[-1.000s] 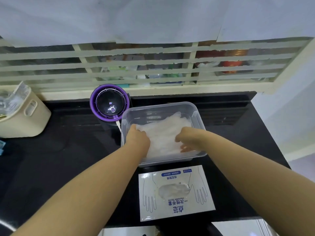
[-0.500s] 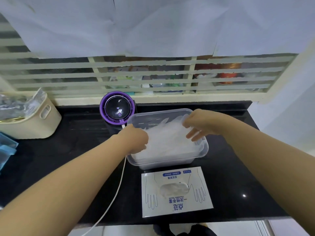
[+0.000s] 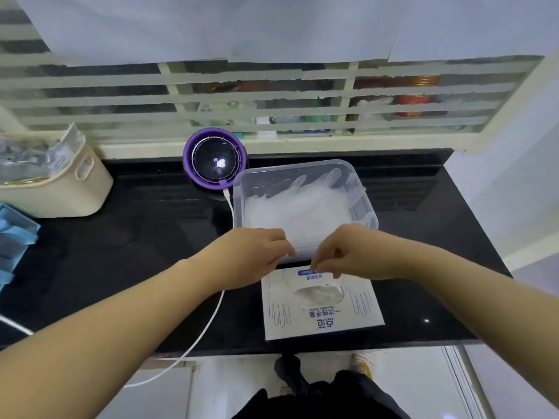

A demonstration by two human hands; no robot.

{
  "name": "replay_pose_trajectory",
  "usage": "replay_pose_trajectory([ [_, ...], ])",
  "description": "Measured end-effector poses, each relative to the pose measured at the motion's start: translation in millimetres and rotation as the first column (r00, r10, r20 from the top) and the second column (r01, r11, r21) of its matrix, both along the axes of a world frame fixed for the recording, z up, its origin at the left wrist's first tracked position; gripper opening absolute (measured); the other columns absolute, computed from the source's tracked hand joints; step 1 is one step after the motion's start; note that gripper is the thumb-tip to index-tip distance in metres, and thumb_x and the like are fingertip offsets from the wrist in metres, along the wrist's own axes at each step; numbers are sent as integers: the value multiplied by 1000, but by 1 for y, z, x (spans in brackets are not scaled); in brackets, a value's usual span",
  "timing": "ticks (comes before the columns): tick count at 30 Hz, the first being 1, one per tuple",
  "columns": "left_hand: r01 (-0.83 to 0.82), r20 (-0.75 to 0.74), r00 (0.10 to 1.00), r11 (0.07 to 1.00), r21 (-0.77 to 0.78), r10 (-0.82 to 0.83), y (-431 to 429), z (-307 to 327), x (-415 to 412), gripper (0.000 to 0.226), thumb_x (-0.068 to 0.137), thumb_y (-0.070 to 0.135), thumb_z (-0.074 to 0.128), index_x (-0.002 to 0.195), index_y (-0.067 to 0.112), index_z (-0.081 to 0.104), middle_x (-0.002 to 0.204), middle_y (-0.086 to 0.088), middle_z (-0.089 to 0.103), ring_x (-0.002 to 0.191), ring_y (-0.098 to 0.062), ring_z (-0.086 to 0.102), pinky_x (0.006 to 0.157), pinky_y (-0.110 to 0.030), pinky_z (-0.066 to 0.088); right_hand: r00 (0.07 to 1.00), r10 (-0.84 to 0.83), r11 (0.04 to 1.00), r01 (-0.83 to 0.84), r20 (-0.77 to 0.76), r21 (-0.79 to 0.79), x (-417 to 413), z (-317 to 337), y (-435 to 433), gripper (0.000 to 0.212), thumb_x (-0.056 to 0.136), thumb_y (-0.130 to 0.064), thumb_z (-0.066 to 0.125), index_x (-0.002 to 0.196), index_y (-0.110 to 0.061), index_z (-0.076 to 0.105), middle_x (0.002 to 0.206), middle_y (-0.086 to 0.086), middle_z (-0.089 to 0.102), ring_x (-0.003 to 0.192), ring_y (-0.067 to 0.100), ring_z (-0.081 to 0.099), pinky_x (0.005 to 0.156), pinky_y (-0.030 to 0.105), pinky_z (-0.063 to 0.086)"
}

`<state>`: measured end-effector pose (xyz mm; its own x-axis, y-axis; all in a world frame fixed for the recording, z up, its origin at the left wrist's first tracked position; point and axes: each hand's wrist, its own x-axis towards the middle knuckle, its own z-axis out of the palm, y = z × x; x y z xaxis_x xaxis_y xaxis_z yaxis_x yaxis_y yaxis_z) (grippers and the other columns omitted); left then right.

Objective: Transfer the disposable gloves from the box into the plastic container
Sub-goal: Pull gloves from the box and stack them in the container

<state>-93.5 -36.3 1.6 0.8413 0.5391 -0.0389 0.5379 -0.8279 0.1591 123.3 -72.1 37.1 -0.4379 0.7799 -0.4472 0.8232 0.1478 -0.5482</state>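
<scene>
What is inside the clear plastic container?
A heap of disposable gloves fills the plastic container. Its floor is hidden beneath them; the left hand and right hand cover the near wall.

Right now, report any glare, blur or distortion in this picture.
Head view: the wide-angle lens bows the window bars; one small glint shows on the black countertop right of the glove box; the gloves in the plastic container wash out white; slight softness throughout.

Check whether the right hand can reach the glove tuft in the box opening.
Probably yes: the right hand hovers over the far edge of the box, and the glove tuft sits exposed in the opening just beside it, with nothing covering it.
</scene>
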Motion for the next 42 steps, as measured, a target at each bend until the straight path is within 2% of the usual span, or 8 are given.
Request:
replay_pose_trajectory([
  [3,161,26,986,986,32,-162,-8,-20,-1,27,75,7,74,100,16,71,92,0,66,67,-21,66,47,-29,51,921,234,972,-229,311,-55,-8,-35,-13,29,96,-14,47,118,-19,64,107,-5,65,91,14,60,80,25,47],
  [5,164,-61,984,985,-55,-167,-13,-27,5,29,88,17,64,118,19,65,115,-1,62,92,-24,65,69,-33,55,825,322,942,-329,465,-68,-9,-54,-18,35,93,-2,43,122,-15,59,97,0,59,84,21,53,73,29,42],
  [8,75,-283,952,986,-147,-115,-23,-44,5,53,96,44,50,145,32,36,156,0,23,140,-22,27,112,-34,27,750,368,907,-419,549,-35,-8,-78,-23,31,91,1,43,115,-11,59,105,7,62,87,26,61,76,36,53],
  [15,43,-318,941,971,-234,-118,-23,-55,-2,67,93,53,52,150,38,21,162,7,0,149,-18,3,118,-32,10,767,460,793,-582,448,182,10,-100,-21,42,95,-8,45,134,-26,44,108,1,63,86,27,63,76,41,53],
  [24,24,-303,947,967,-252,-102,-20,-58,-3,78,89,52,58,152,36,15,161,10,5,148,-16,6,120,-34,13,756,476,680,-640,449,358,6,-99,-16,19,82,-10,68,100,-15,65,83,1,63,58,21,55,55,33,50],
  [27,14,-307,947,970,-243,-91,-20,-57,-2,80,89,53,59,152,33,14,161,9,5,148,-17,8,119,-33,12,815,443,697,-575,373,428,13,-92,-21,30,67,-2,77,91,-14,62,80,0,59,51,19,50,48,31,49],
  [36,-14,-283,957,964,-265,-64,-23,-50,0,80,87,53,60,151,32,18,161,10,6,146,-14,12,117,-30,13,913,264,861,-369,311,350,15,-89,-32,29,101,-31,39,128,-26,47,129,-10,45,106,16,53,87,27,44],
  [42,-104,-299,954,954,-283,15,-33,-56,-1,106,76,66,63,154,28,3,160,7,-18,148,-14,0,120,-31,4,916,203,883,-324,345,339,0,-105,-25,28,99,-33,40,111,-22,63,113,-4,53,91,20,57,79,33,47],
])
